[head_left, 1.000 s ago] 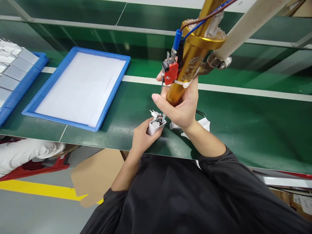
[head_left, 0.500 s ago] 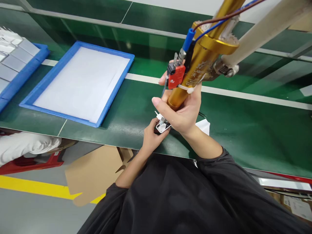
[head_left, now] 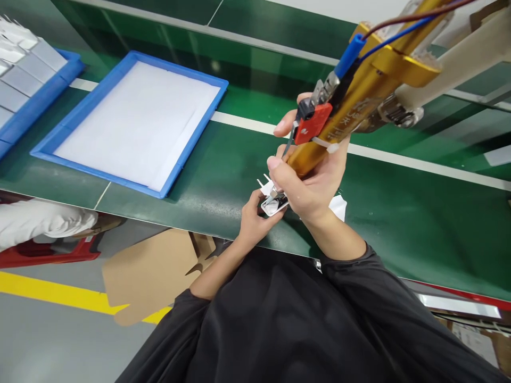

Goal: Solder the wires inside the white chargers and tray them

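Note:
My left hand [head_left: 252, 221] is closed round a small white plug housing [head_left: 273, 205] with metal pins, held just above the near edge of the green conveyor belt [head_left: 399, 213]. My right hand [head_left: 313, 178] grips a gold dispensing gun [head_left: 347, 111] that hangs tilted from the upper right, with a red switch [head_left: 313, 123] and blue and brown wires on its side. The gun's thin metal tip reaches into the open housing. A white part [head_left: 338, 206] lies on the belt behind my right wrist, mostly hidden.
A blue tray [head_left: 131, 125] lined with white sheet lies on the belt to the left. A second blue tray [head_left: 24, 74] with several grey-white parts sits at the far left. Below the belt are brown cardboard [head_left: 151, 276], a red bin [head_left: 51, 255] and a yellow floor line [head_left: 48, 290].
The gun has tilted further to the right and its tip has come down into the housing. My left hand has turned the housing and shifted slightly right.

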{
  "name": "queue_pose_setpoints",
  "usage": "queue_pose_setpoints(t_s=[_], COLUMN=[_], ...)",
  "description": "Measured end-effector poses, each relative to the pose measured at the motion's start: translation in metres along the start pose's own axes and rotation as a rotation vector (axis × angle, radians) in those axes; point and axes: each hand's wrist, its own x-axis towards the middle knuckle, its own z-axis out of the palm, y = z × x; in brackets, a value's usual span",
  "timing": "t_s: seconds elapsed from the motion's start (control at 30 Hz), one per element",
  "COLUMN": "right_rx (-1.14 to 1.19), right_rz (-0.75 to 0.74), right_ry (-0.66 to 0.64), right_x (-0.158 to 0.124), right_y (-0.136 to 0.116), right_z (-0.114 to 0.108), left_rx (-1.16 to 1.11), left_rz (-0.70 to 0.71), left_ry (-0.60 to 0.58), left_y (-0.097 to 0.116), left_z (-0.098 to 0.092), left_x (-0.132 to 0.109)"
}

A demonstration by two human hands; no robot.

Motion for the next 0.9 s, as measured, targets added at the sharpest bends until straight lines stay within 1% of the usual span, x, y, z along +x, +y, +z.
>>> queue_pose_setpoints(t_s=[0.13,0.23,0.37,0.47,0.53,0.6,0.63,0.7,0.8,0.9], right_rx=[0.058,0.037,0.075,0.098,0.139,0.189,0.203,0.193,0.135,0.088], right_rz=[0.047,0.108,0.123,0.085,0.066,0.101,0.119,0.154,0.139,0.157], right_ry=[-0.021,-0.027,0.025,0.084,0.119,0.128,0.136,0.153,0.180,0.141], right_x=[-0.002,-0.004,-0.001,0.005,0.009,0.013,0.015,0.018,0.021,0.022], right_y=[0.002,0.003,0.005,0.007,0.007,0.006,0.006,0.006,0.006,0.006], right_z=[-0.001,-0.001,-0.001,-0.002,-0.004,-0.008,-0.009,-0.013,-0.016,-0.017], left_rx=[-0.007,0.002,0.108,0.325,0.451,0.490,0.485,0.474,0.492,0.532], left_rz=[-0.012,-0.024,-0.035,-0.030,-0.020,0.023,0.050,0.096,0.156,0.225], left_ry=[-0.012,-0.026,-0.065,-0.122,-0.190,-0.263,-0.281,-0.257,-0.164,-0.117], left_y=[0.001,0.001,-0.002,-0.010,-0.018,-0.023,-0.025,-0.027,-0.027,-0.026], left_z=[0.000,0.000,-0.004,-0.017,-0.030,-0.041,-0.046,-0.054,-0.058,-0.057], left_x=[-0.001,-0.002,0.000,0.007,0.013,0.017,0.017,0.014,0.005,-0.002])
